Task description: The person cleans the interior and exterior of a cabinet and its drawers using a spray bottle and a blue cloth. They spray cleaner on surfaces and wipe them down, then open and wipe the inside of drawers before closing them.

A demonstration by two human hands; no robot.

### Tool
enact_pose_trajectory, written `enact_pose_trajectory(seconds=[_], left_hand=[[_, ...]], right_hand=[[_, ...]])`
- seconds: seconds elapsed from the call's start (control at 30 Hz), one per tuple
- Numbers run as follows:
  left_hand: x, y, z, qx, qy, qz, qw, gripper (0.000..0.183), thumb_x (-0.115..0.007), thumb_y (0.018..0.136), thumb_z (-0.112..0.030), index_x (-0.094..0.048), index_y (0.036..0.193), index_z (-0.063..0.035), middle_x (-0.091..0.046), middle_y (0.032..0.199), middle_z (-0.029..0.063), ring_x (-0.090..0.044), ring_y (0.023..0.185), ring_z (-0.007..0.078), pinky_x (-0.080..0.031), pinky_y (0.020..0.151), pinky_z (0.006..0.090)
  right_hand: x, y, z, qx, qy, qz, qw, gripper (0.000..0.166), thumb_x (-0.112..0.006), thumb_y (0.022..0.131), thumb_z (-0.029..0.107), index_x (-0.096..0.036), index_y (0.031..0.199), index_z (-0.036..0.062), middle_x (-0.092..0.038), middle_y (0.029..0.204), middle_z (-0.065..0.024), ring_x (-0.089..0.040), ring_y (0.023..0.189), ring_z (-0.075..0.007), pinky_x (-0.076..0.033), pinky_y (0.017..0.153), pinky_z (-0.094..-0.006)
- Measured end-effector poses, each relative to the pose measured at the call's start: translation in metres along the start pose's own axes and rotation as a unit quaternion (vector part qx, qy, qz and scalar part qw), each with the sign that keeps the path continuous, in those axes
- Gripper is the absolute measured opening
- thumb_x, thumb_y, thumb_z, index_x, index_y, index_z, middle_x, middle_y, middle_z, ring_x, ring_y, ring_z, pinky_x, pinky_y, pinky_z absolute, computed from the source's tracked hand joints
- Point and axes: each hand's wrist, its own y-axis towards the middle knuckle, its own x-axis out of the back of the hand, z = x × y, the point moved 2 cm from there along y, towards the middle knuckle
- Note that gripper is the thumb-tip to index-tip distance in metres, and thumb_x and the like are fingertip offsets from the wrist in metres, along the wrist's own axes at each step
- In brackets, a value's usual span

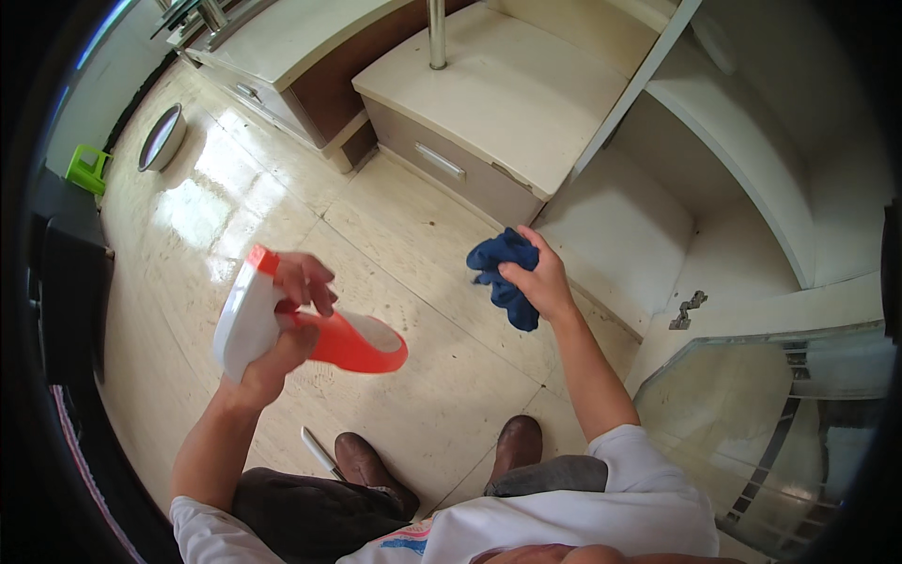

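A spray bottle [359,345] with an orange-red body and a white trigger head is held in my left hand [278,352]. It lies tilted, with its orange nozzle [262,259] at the far end of the head. My fingers wrap around its neck and trigger and hide part of both. On the other side, my right hand [550,282] grips a crumpled dark blue cloth [518,307] between thumb and fingers. The cloth hangs above the floor, in front of an open white cabinet [620,218], touching neither.
The glass-paned cabinet door [733,416] stands open at my right. A drawer unit [451,162] with a metal post [437,35] is ahead. On the tiled floor are a basin [163,141], a green stool [88,169] and a white-handled tool [318,451] beside my shoe [366,458].
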Motion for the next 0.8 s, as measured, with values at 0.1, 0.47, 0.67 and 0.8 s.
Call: enact_pose_trajectory(seconds=[0.1, 0.47, 0.67, 0.8], left_hand=[[0.002, 0.018, -0.006, 0.004, 0.001, -0.049, 0.999, 0.026, -0.049, 0.065, -0.002, -0.050, 0.090, -0.0065, -0.051, 0.104, 0.0071, -0.052, 0.087, 0.0167, -0.044, 0.082, 0.0342], [0.091, 0.147, -0.077, -0.247, 0.051, -0.176, 0.952, 0.034, -0.060, 0.074, -0.007, -0.061, 0.107, 0.0005, -0.062, 0.097, 0.0098, -0.058, 0.083, 0.0160, -0.048, 0.076, 0.0291], [0.150, 0.238, -0.118, -0.215, 0.061, -0.270, 0.937, 0.041, -0.064, 0.080, -0.020, -0.060, 0.119, -0.0076, -0.060, 0.099, 0.0058, -0.056, 0.085, 0.0153, -0.046, 0.072, 0.0300], [0.164, 0.290, -0.102, -0.254, 0.076, -0.317, 0.911, 0.043, -0.068, 0.080, -0.020, -0.060, 0.120, -0.0085, -0.062, 0.098, 0.0059, -0.058, 0.083, 0.0157, -0.048, 0.071, 0.0301]], right_hand=[[0.010, -0.004, 0.000, 0.016, 0.004, -0.010, 1.000, 0.062, -0.073, 0.070, 0.018, -0.051, 0.126, 0.0026, -0.063, 0.110, -0.0138, -0.060, 0.099, -0.0213, -0.047, 0.089, -0.0312], [0.024, -0.023, 0.001, -0.025, 0.092, -0.004, 0.995, 0.050, -0.070, 0.074, 0.010, -0.052, 0.120, 0.0000, -0.064, 0.102, -0.0089, -0.060, 0.088, -0.0140, -0.050, 0.079, -0.0290], [0.025, -0.021, 0.019, -0.016, 0.142, 0.001, 0.990, 0.051, -0.068, 0.075, 0.009, -0.049, 0.122, 0.0010, -0.060, 0.109, -0.0096, -0.058, 0.097, -0.0154, -0.048, 0.085, -0.0288], [0.014, -0.019, 0.098, 0.140, 0.154, -0.054, 0.977, 0.057, -0.069, 0.074, 0.007, -0.047, 0.126, -0.0002, -0.058, 0.114, -0.0100, -0.057, 0.103, -0.0171, -0.045, 0.091, -0.0306]])
